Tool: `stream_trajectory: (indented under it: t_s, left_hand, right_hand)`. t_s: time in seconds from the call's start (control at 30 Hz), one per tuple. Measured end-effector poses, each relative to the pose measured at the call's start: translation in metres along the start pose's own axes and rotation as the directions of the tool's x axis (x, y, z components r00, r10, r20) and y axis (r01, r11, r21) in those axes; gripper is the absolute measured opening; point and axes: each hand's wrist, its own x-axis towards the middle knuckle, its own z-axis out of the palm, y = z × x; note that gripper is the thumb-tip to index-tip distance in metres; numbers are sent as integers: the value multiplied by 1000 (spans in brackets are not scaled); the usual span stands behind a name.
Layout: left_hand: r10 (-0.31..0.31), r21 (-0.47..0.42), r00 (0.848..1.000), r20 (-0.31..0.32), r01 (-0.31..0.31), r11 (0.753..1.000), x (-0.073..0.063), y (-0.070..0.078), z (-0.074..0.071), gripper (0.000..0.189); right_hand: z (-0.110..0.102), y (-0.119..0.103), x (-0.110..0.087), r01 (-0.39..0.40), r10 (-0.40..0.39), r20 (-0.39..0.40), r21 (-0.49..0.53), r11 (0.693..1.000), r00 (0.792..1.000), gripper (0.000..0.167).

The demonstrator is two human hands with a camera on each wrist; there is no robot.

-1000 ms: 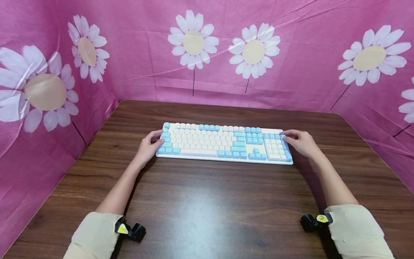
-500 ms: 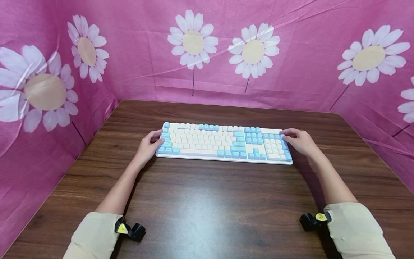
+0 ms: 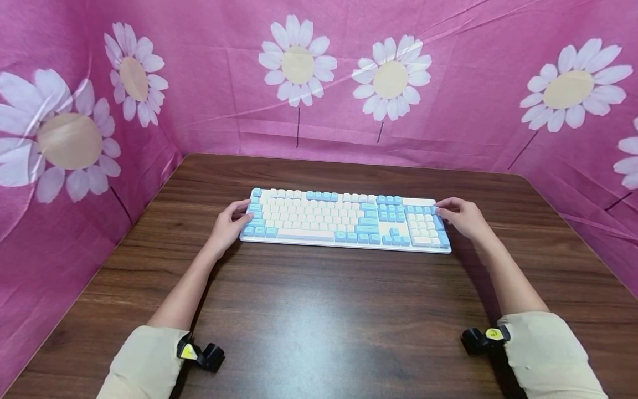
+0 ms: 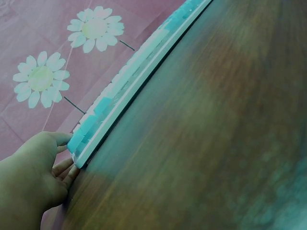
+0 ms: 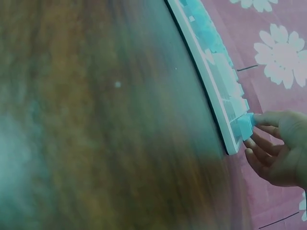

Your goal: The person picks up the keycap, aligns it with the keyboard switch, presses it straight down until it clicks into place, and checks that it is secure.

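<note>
A full-size keyboard [image 3: 319, 219] with white and light-blue keys lies on the wooden table, its spacebar side facing me. My left hand [image 3: 228, 227] grips its left end, thumb on the edge keys. In the left wrist view, the fingers of that hand [image 4: 36, 167] sit low against the end of the case. At the opposite end, my right hand [image 3: 464, 219] holds the side by the number pad. The right wrist view shows that hand's thumb [image 5: 266, 118] on a blue corner key, with the other fingers curled beside the case.
The brown wooden table [image 3: 319, 310] stretches in front of the keyboard and to both sides. Behind it hangs a pink cloth [image 3: 209, 72] printed with white daisies. Black wrist cameras [image 3: 211, 357] are strapped over the beige sleeves [image 3: 548, 349].
My right fingertips have shifted very slightly to the right at the keyboard's far right corner. The keyboard and my left hand stay practically where they were.
</note>
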Motion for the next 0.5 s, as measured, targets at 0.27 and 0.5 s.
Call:
stream_trajectory:
  t_s: [0.27, 0.5]
  left_hand:
    - [5, 6, 1000, -6, -5, 1000, 0, 0, 1, 41]
    - [6, 1, 1000, -4, -6, 1000, 0, 2, 1, 40]
  right_hand:
    - [1, 7, -4, -176, 160, 73, 370, 912, 984, 20]
    - [0, 9, -7, -233, 173, 161, 514, 826, 972, 9]
